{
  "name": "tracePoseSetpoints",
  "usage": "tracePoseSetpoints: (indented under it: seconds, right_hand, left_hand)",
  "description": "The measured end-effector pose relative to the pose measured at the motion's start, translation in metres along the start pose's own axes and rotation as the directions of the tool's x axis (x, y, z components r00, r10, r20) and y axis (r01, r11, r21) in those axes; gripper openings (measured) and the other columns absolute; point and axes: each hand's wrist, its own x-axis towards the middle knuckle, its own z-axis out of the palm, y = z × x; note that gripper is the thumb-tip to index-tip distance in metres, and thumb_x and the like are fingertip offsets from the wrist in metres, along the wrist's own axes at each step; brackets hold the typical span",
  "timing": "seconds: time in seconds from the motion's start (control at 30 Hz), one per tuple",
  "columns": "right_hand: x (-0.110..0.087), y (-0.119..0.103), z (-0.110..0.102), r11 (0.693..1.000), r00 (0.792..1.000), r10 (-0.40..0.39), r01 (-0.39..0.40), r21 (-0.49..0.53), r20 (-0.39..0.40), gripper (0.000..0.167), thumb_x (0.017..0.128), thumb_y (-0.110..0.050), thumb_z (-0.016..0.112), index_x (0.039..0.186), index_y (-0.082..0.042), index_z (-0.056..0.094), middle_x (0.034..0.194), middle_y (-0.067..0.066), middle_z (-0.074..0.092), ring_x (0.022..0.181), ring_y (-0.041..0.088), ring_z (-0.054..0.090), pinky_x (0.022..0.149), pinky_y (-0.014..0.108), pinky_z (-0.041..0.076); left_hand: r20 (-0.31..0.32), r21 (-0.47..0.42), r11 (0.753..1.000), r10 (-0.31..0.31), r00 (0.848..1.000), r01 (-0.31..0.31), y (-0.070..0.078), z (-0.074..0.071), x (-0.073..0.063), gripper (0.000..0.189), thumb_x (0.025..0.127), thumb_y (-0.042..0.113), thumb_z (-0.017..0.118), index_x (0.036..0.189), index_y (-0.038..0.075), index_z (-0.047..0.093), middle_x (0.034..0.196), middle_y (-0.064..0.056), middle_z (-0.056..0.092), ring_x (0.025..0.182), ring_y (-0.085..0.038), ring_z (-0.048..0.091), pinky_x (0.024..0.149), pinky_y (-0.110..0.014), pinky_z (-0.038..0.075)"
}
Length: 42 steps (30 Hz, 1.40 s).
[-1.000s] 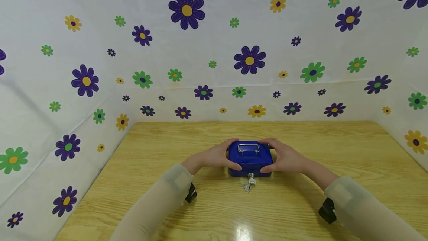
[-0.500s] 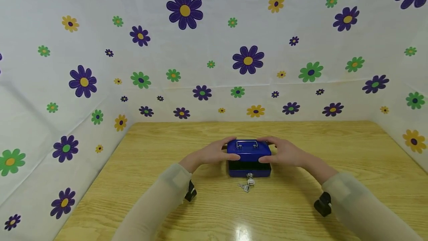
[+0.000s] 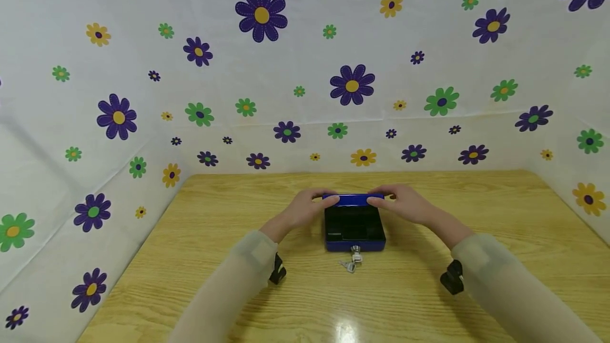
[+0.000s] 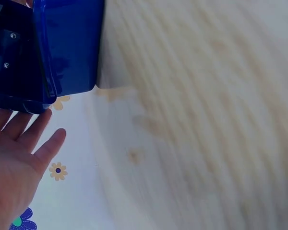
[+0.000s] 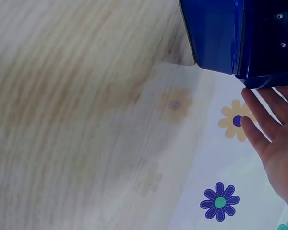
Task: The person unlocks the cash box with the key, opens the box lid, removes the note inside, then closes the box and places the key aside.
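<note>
A blue cash box (image 3: 333, 246) sits on the table with its lid (image 3: 353, 200) swung up and back, showing a dark interior. My left hand (image 3: 302, 208) grips the lid's left front corner, thumb on the near face and fingers behind. The right corner is held likewise by my right hand (image 3: 405, 204). In the left wrist view, fingertips meet the edge of the lid (image 4: 9, 79), whose inside shows two rivets. The right wrist view shows the lid (image 5: 273, 40) touched by several fingers; the thumbs are out of sight there. A key sits in the front lock (image 3: 356, 250).
Spare keys (image 3: 350, 267) hang from the lock onto the wooden table (image 3: 229, 216). White flower-printed cloth (image 3: 267, 89) stands behind the table and along both sides. Dark wrist cameras (image 3: 452, 278) are strapped under the sleeves.
The lid was down one second ago. Both hands have raised it up and away from me, so its handle is out of sight and the interior shows. The base has stayed put.
</note>
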Motion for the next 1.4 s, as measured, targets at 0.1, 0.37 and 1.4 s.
tracePoseSetpoints:
  seconds: [0.1, 0.37, 1.4]
  right_hand:
    - [0.004, -0.001, 0.000, 1.000, 0.999, 0.011, -0.011, -0.006, -0.048, 0.053, 0.098, -0.047, 0.054, 0.124, -0.002, 0.064, 0.120, 0.014, 0.064, 0.112, 0.034, 0.057, 0.094, 0.053, 0.044]
    - [0.016, -0.001, 0.001, 0.996, 0.977, 0.078, -0.067, 0.063, -0.199, 0.053, 0.098, -0.049, 0.053, 0.094, 0.002, 0.068, 0.085, 0.012, 0.064, 0.081, 0.027, 0.059, 0.075, 0.042, 0.048]
    - [0.018, 0.008, -0.002, 0.981, 0.946, 0.176, -0.147, 0.126, -0.272, 0.061, 0.101, -0.054, 0.039, 0.116, 0.000, 0.064, 0.105, 0.017, 0.067, 0.089, 0.033, 0.063, 0.076, 0.041, 0.048]
  left_hand:
    - [-0.046, -0.062, 0.998, 0.014, 0.999, -0.017, -0.001, 0.000, 0.004, 0.054, 0.095, 0.053, 0.054, 0.128, 0.012, 0.064, 0.126, -0.006, 0.062, 0.114, -0.022, 0.055, 0.096, -0.041, 0.044]
    - [-0.252, -0.098, 0.995, 0.011, 0.968, -0.036, 0.002, 0.001, 0.022, 0.052, 0.094, 0.056, 0.055, 0.081, 0.007, 0.068, 0.070, 0.002, 0.052, 0.067, -0.015, 0.045, 0.062, -0.029, 0.036]
    - [-0.254, -0.083, 0.996, -0.040, 0.966, 0.019, 0.001, -0.016, 0.040, 0.055, 0.097, 0.060, 0.044, 0.092, 0.010, 0.065, 0.098, -0.002, 0.064, 0.088, -0.016, 0.061, 0.083, -0.035, 0.049]
